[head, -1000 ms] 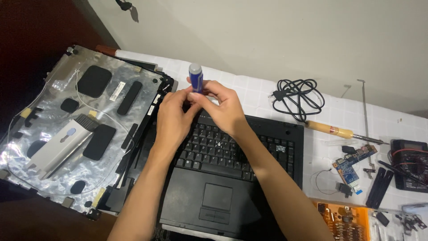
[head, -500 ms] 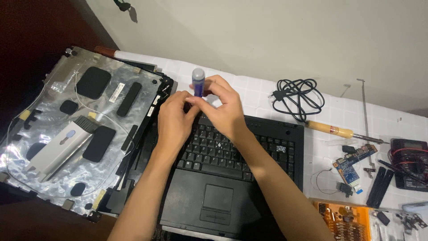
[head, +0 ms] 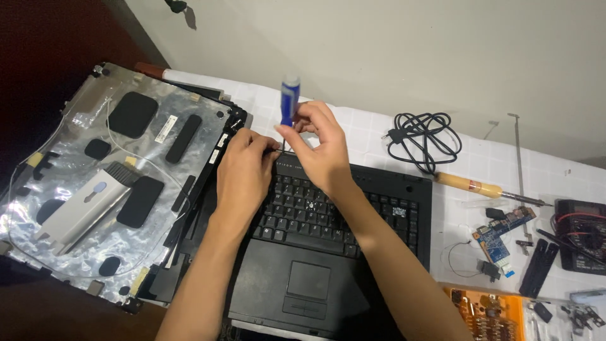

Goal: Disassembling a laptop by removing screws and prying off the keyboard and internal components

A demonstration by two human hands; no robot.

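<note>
Fingers of right hand [head: 322,148] pinched on blue-handled screwdriver [head: 289,101], held upright, tip down at laptop base [head: 379,208] rear edge. Left hand [head: 243,170] curled just beside the tip, steadying it. Screwdriver: likely light, rigid, smooth-handled; best gripped at handle. Beyond left fingers, detached lid panel [head: 76,164], probably flimsy.

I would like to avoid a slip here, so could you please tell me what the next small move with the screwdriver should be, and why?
Probably turn the blue-handled screwdriver gently while pressing straight down. The right hand pinches its handle upright, and the left hand steadies the shaft low, at the top edge of the black laptop base. The tip is hidden behind the fingers, so I would first feel that it sits firmly.
</note>
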